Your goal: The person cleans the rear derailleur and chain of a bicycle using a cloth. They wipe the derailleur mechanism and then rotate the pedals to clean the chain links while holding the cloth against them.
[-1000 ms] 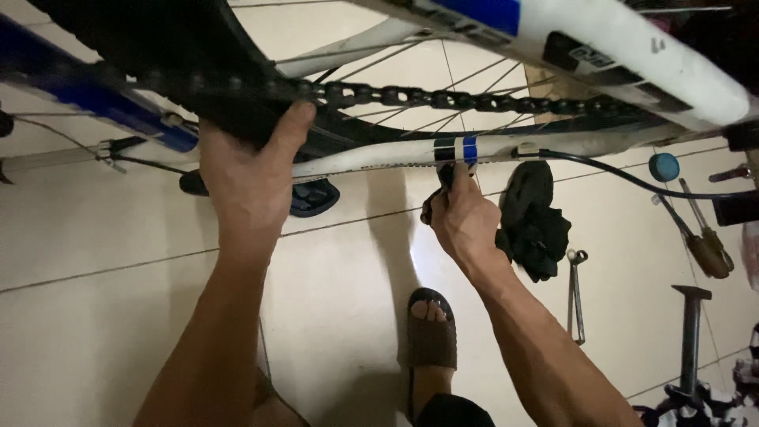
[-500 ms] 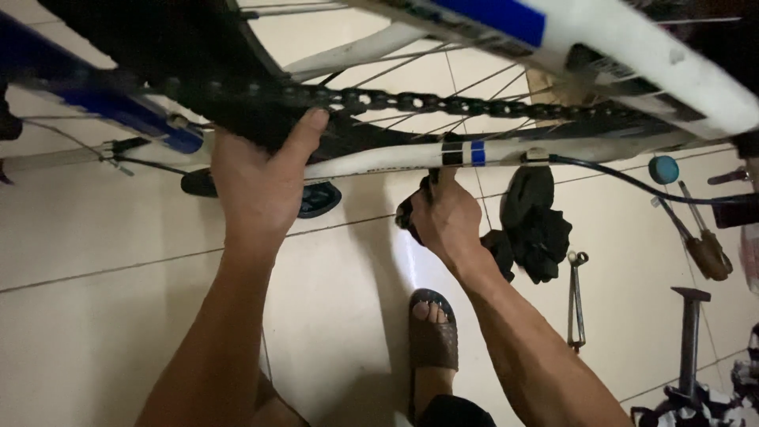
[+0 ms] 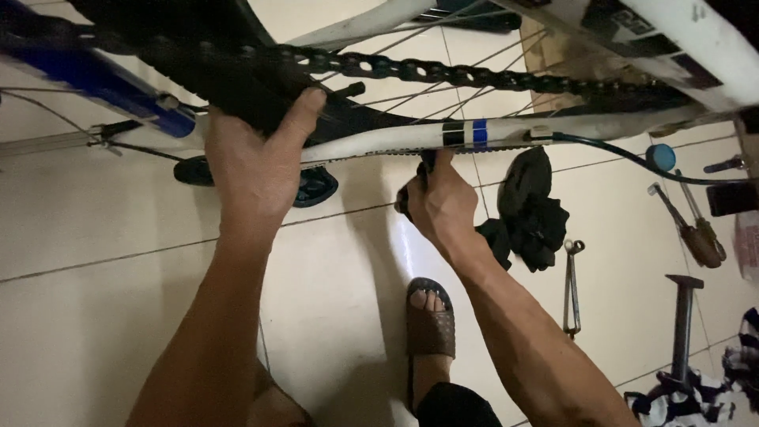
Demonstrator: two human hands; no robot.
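Since the earlier frame the right hand (image 3: 443,207) has slid left under the white frame tube (image 3: 395,141), fingers clamped on a dark tool, while the left hand (image 3: 257,170) stays closed on the black tyre (image 3: 237,87) below the chain (image 3: 443,73), tiled floor (image 3: 103,316) open beneath.

Glossy painted metal frame tube (image 3: 411,141), greasy dark metal chain (image 3: 443,73), smooth shiny floor tiles (image 3: 95,229), matt blk cloth rag (image 3: 531,217).

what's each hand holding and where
Left hand grips the bike's black crank area below the chain. Right hand holds a small dark tool by its lower end; kind unclear.
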